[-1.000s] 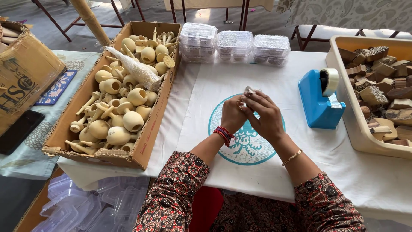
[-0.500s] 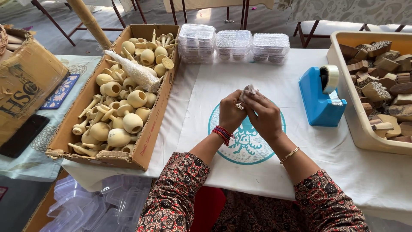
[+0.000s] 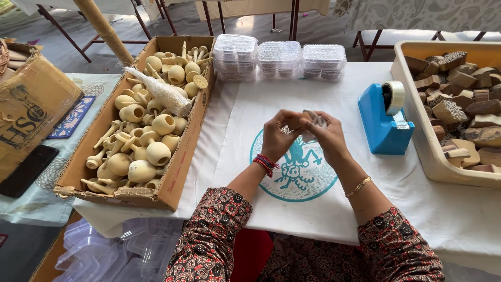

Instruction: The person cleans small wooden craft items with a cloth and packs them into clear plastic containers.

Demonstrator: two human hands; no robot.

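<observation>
- Holding a small pale object (image 3: 313, 121) up between both hands, just above the white cloth (image 3: 428, 209) on the worktop; too small to tell what it is.
- Left hand (image 3: 277, 137) has its grip pinched onto the object's left side, red thread bands at the wrist.
- Right hand (image 3: 326, 137) closes its grip on the right side, fingers curled over the top, thin gold bangle (image 3: 359, 186) on the forearm.
- Under the hands, a teal round print (image 3: 297, 175) on the cloth.
- Right of the hands, a blue tape dispenser (image 3: 383, 122), and past it a cream tray (image 3: 417, 141) of carved wooden blocks (image 3: 459, 109).
- Left, a cardboard box (image 3: 180, 162) of pale wooden pieces (image 3: 151, 130).
- Behind, three stacks of clear plastic containers (image 3: 279, 58).
</observation>
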